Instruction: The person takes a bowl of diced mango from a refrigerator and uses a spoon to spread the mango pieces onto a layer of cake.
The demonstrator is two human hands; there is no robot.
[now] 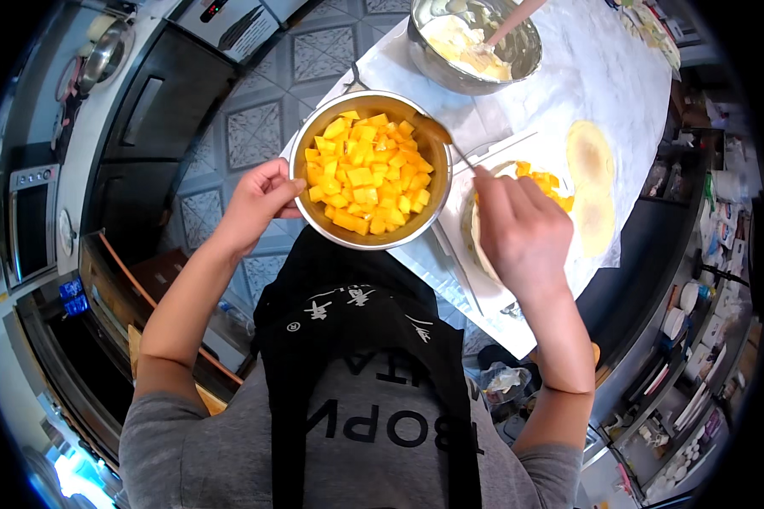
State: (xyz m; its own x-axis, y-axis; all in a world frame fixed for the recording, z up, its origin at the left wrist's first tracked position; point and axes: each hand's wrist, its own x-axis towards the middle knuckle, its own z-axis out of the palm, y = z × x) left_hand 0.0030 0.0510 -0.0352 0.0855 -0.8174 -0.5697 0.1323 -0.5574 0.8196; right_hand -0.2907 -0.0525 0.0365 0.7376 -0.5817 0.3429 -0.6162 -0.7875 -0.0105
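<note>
My left hand (262, 202) grips the rim of a round stainless steel bowl (444, 210), fingers and thumb closed on its left edge. Diced mango (369, 175) fills much of that bowl, which is held over the front left edge of the table. In my right hand (525, 232) is the thin handle of a metal spoon (463, 156); its head reaches over the bowl's right rim. Below that hand sits a round cake (474, 238), mostly hidden by the fingers. Mango pieces (551, 184) lie on its top. Two pale sponge rounds (590, 153) overlap to its right.
A steel mixing bowl (449, 81) with cream and a pink-handled spatula (516, 19) stands farther back on the paper-covered table (586, 70). The cake rests on a white board (449, 232). Crowded shelves (687, 343) line the right side; dark cabinets (159, 95) stand left.
</note>
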